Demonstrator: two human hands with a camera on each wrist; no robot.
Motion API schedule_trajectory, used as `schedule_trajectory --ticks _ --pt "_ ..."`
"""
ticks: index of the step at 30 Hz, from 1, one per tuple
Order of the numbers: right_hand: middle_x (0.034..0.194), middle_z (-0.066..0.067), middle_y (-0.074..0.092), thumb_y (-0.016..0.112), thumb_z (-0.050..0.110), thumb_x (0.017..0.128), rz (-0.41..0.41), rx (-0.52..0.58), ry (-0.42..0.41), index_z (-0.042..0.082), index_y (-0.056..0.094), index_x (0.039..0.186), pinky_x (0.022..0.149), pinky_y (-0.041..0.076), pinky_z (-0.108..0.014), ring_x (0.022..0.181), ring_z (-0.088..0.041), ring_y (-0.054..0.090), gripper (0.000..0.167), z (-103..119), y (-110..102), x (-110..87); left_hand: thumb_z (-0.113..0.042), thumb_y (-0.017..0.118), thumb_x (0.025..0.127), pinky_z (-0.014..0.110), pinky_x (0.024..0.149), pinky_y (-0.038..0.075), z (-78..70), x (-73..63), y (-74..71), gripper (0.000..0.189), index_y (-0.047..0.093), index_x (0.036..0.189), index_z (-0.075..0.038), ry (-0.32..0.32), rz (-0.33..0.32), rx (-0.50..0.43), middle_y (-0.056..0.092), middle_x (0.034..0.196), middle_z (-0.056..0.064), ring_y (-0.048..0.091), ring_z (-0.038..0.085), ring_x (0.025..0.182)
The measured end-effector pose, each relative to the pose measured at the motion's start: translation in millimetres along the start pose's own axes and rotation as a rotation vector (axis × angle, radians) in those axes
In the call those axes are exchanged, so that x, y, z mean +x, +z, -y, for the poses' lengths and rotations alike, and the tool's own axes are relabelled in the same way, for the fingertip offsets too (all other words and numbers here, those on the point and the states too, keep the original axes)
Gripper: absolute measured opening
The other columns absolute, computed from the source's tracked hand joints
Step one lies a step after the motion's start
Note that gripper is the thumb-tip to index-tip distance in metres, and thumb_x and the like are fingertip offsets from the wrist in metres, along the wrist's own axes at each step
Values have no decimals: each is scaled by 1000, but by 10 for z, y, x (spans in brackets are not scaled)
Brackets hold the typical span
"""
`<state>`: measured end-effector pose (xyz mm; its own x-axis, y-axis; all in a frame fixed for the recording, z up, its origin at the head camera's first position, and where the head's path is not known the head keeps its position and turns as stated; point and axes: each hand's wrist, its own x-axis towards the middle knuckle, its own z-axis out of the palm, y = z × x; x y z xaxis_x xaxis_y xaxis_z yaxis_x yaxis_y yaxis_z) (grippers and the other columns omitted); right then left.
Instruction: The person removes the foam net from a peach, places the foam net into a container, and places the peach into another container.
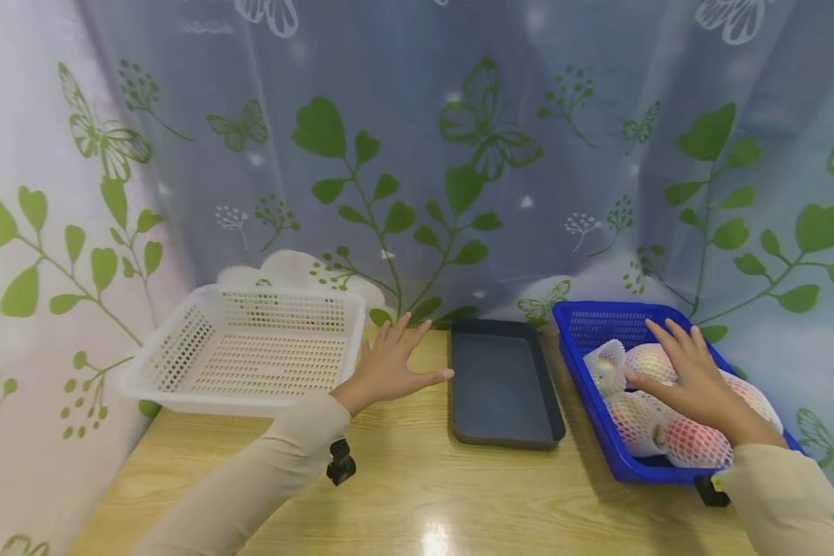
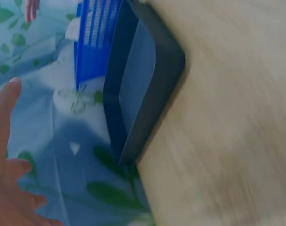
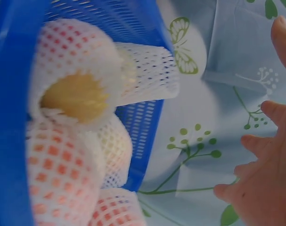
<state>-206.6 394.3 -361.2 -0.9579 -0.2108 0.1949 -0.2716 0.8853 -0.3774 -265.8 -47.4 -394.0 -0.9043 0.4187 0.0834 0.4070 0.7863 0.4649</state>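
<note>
round fruit (image 1: 698, 442) in stretchy white foam nets (image 3: 67, 160), piled in blue perforated plastic basket (image 1: 601, 432), right edge of tabletop (image 1: 403, 494). smooth dark tray (image 1: 507, 386), rounded corners, by back edge; white slotted plastic basket (image 1: 215, 403), back left corner. right hand (image 1: 698, 390) above fruit, left hand (image 1: 388, 367) between white basket and tray: both empty, fingers spread apart.

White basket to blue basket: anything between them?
Yes, in the head view: the dark gray tray lies on the table between them, and the left hand shows between the white basket and that tray.
</note>
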Motion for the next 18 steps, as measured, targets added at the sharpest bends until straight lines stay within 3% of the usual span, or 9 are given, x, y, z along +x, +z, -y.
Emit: schedule_trajectory --ticks 8,14,18 --pt "152 -37 -1 61 37 92 28 46 42 7 5 154 96 -4 -81 135 -56 -18 89 -137 80 -161 -67 56 84 64 112 16 -463 132 417 88 17 154 -31 77 64 -169 10 161 8 12 39 145" --pt "153 -35 2 61 37 93 70 97 85 10 5 155 93 0 -83 135 -58 -14 88 -209 156 -274 -67 59 82 61 111 24 -833 186 751 88 20 153 -32 67 109 -290 16 160 6 18 36 144" --pt "152 -36 9 64 35 91 58 101 79 9 9 155 91 10 -83 135 -60 -1 88 -237 221 -321 -67 60 82 56 108 33 -1036 214 998 86 22 152 -34 77 138 -321 20 159 4 26 30 142"
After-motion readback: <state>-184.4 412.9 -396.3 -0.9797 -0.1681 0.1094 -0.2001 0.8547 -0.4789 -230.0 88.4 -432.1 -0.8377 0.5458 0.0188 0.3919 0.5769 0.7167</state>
